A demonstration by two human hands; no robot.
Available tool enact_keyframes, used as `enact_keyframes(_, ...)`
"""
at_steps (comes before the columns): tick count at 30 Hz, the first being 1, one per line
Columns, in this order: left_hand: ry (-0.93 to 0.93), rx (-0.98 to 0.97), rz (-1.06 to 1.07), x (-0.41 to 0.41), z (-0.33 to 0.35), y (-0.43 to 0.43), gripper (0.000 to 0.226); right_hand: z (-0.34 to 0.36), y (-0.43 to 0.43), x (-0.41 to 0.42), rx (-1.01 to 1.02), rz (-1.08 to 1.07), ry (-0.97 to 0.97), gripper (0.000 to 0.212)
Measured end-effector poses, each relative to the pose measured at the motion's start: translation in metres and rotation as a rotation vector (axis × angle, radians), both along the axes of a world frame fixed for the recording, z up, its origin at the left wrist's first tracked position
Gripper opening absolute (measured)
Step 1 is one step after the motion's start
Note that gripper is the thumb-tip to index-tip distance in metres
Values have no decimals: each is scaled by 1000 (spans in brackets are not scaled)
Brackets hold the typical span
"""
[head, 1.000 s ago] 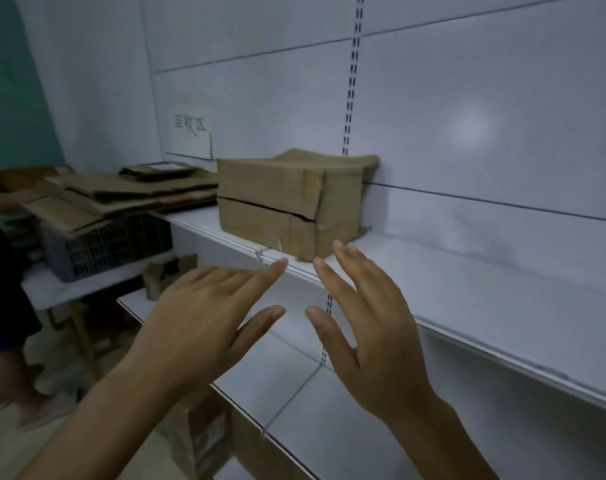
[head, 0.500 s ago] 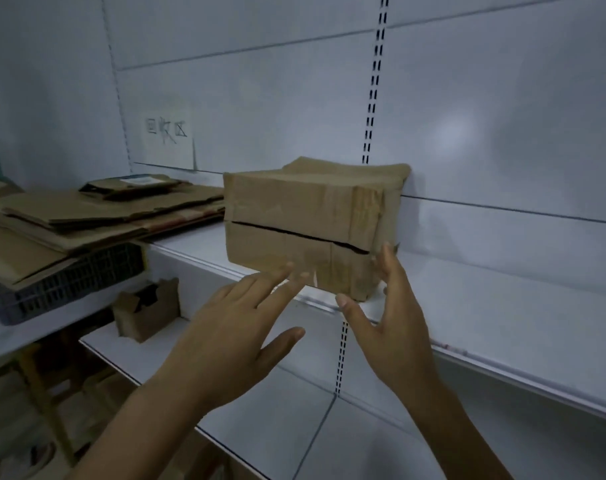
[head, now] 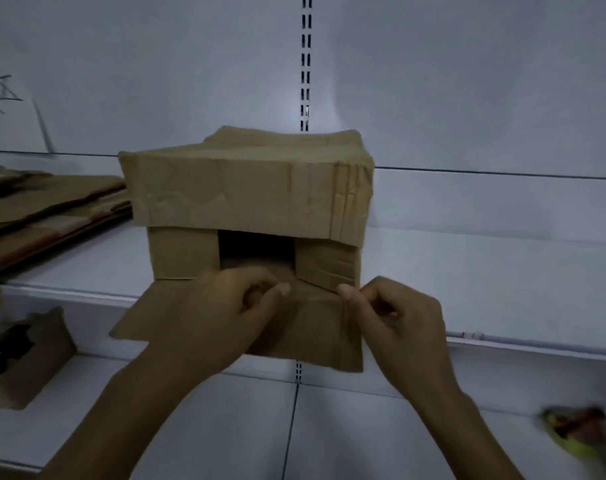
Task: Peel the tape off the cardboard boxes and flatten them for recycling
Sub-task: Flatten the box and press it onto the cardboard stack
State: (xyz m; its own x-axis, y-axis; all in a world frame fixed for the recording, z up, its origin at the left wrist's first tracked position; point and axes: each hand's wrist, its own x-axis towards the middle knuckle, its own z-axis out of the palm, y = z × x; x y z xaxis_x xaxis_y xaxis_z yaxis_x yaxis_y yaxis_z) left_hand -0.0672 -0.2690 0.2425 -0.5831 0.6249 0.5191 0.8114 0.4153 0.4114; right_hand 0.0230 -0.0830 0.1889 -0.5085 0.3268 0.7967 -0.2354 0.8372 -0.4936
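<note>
While the cardboard box sat at the front edge of the shelf, I pinched its hanging front flap with left hand and right hand, fingers curled, likely to tug it open for flattening.

Two bare hands, left hand and right hand, uncovered from fingertips to wrists. Bare forearms too, left forearm and right forearm, slim and uncovered down to the bottom edge. Short, plain thumbnails, rounded at the tip. Knuckles softly blurred in dim light.
</note>
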Motion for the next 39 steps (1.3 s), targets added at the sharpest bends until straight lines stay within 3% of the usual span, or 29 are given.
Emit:
enact_keyframes(1,-72,-13,-24,-9,0,-5,11,6,-5,0,20,-23,-31,37)
enact_keyframes(3,52,-97,47,-32,-1,-16,35,22,-21,-2,243,-159,-114,26)
enact_keyframes(5,283,-243,217,-51,-1,-22,53,41,-45,-10,567,-294,-266,28)
enact_keyframes(7,355,-299,269,-65,-8,-23,58,59,-72,-27,764,-357,-519,38)
enact_keyframes(12,346,-100,156,-73,-21,-26,45,65,-98,-71,898,-656,-878,25)
enact_keyframes(15,293,179,-7,-74,-30,-31,31,74,-100,-61,880,-793,-895,20)
enact_keyframes(19,1,521,27,-81,-35,-41,46,74,-111,-27,790,-732,-636,22)
enact_keyframes(24,245,437,174,-82,-44,-42,93,62,-109,4,663,-653,-428,23)
enact_keyframes(28,222,374,264,-92,-29,-37,115,72,-101,30,399,-578,-295,14)
enact_keyframes(30,118,255,266,-102,-19,-32,112,71,-96,41,247,-534,-211,17)
enact_keyframes(32,74,155,276,-108,-15,-29,93,64,-92,49,103,-482,-189,22)
enact_keyframes(36,90,148,245,-111,-11,-24,59,43,-87,55,-186,-258,-133,33)
enact_keyframes(39,30,167,50,-108,-10,-31,85,28,-79,58,-319,-213,-88,36)
